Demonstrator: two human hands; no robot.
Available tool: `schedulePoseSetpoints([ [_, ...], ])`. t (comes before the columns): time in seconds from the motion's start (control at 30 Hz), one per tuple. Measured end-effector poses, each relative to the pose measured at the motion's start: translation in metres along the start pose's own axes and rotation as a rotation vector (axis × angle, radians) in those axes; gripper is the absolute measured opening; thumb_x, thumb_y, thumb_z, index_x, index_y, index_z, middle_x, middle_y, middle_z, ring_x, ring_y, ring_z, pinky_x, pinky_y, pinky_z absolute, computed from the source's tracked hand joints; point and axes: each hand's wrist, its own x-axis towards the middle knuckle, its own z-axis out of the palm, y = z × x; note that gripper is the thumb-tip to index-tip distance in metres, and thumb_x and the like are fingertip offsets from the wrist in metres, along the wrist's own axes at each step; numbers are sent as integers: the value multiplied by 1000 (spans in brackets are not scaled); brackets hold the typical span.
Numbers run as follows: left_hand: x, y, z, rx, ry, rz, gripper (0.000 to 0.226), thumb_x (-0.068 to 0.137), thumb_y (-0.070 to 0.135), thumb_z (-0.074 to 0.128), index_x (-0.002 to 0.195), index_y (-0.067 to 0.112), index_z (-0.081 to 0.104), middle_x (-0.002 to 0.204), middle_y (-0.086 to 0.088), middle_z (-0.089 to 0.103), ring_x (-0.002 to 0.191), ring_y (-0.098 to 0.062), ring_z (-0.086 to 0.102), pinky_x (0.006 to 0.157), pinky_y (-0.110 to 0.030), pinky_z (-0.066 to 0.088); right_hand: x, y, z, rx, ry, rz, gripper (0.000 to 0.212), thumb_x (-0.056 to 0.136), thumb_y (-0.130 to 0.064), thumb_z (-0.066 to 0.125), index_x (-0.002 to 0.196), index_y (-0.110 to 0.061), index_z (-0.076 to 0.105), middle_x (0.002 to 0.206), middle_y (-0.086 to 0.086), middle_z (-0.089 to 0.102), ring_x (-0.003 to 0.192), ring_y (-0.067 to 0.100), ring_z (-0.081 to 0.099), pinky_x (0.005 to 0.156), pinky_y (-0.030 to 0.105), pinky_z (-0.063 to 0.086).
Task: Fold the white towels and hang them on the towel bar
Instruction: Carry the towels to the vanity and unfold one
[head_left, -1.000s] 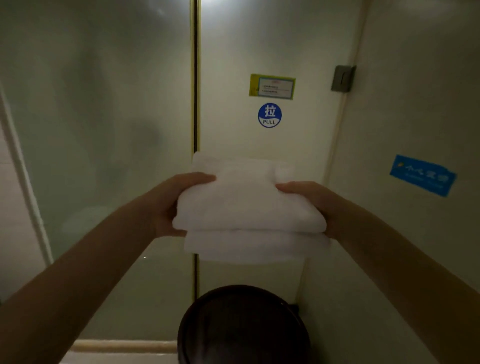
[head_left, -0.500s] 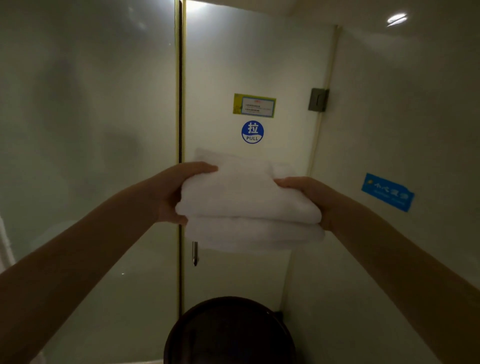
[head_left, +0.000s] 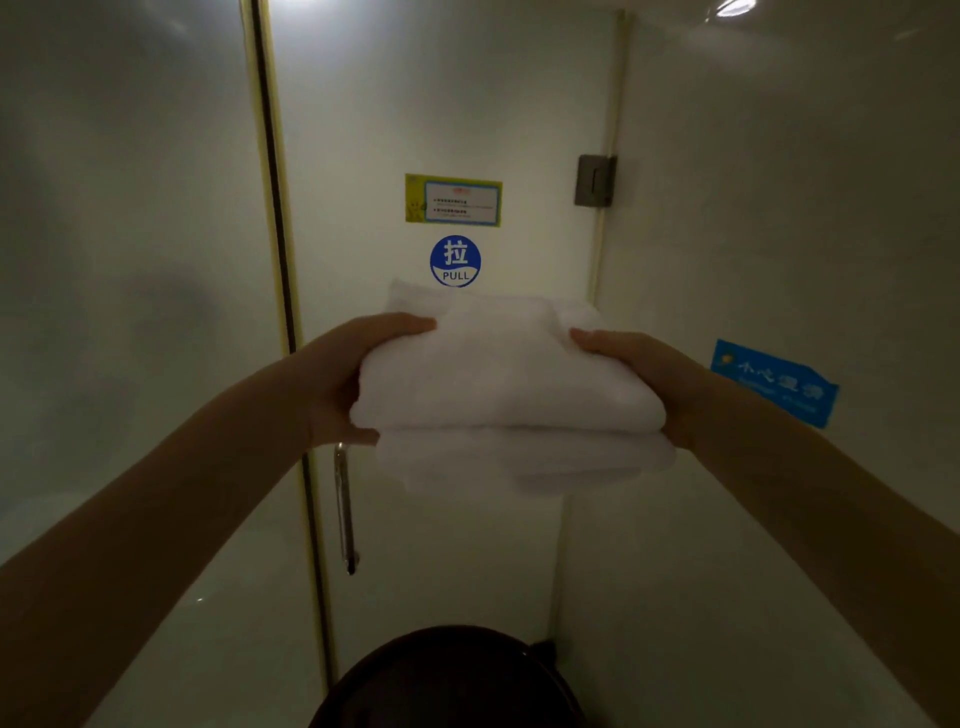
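Stack of folded white terry towels (head_left: 509, 395) held up in mid-air, at about the middle of the view, in front of a frosted glass door (head_left: 493, 104); two thick folded layers visible, upper one bulging over the lower.

Left hand (head_left: 337, 384) clamps the stack's left end, thumb lying on top, fingers curled underneath; right hand (head_left: 649, 379) grips the right end the same way, thumb on top, fingers hidden below.

Handling, as a judgement: soft, thick, light for its bulk; not fragile, not slippery, but limp; folds likely to sag or slide apart if only one end is supported; lower layer already droops a little in the middle. Best hold is as now, both short ends pinched through all the layers; for draping, a grip along the folded edge should keep the layers together.

Surroundings: slim vertical metal door handle (head_left: 343, 509) just below the left hand; round blue PULL sticker (head_left: 455, 261) just above the stack; dark round lid (head_left: 452, 680) at the bottom edge; no towel bar that I can identify in view.
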Motion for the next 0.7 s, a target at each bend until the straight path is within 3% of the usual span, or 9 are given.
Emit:
schedulePoseSetpoints([
  [0.1,34,2,5,-17,-5,8,15,81,31,58,81,18,65,59,-3,67,47,-17,65,41,-27,52,24,-1,-22,-5,80,-18,31,97,-37,43,91,-14,62,63,1,71,55,12,68,44,17,50],
  [0.2,64,4,6,-44,-56,17,27,68,32,63,92,20,65,71,-4,69,56,-18,67,51,-32,58,40,-3,-41,-7,140,-31,33,97,-41,42,93,-15,62,63,-1,71,54,11,68,42,17,50],
  [0.33,104,6,8,-36,-88,9,30,67,33,64,94,20,66,80,-6,69,64,-20,67,61,-37,58,56,-5,-62,-51,181,-4,34,93,-47,45,93,-17,62,64,-1,72,55,12,69,42,19,51],
  [0.47,138,6,12,-19,-156,1,36,67,34,67,99,18,66,84,-9,71,70,-22,69,65,-40,58,60,-5,-80,-78,240,44,48,85,-56,52,112,-17,63,81,2,75,72,17,72,59,27,53],
  [0.7,185,9,29,37,-331,-19,17,73,33,61,77,17,65,58,-5,67,47,-15,64,43,-28,54,46,-7,-88,-60,470,86,42,91,-53,47,101,-17,66,80,4,75,68,18,72,51,24,56],
])
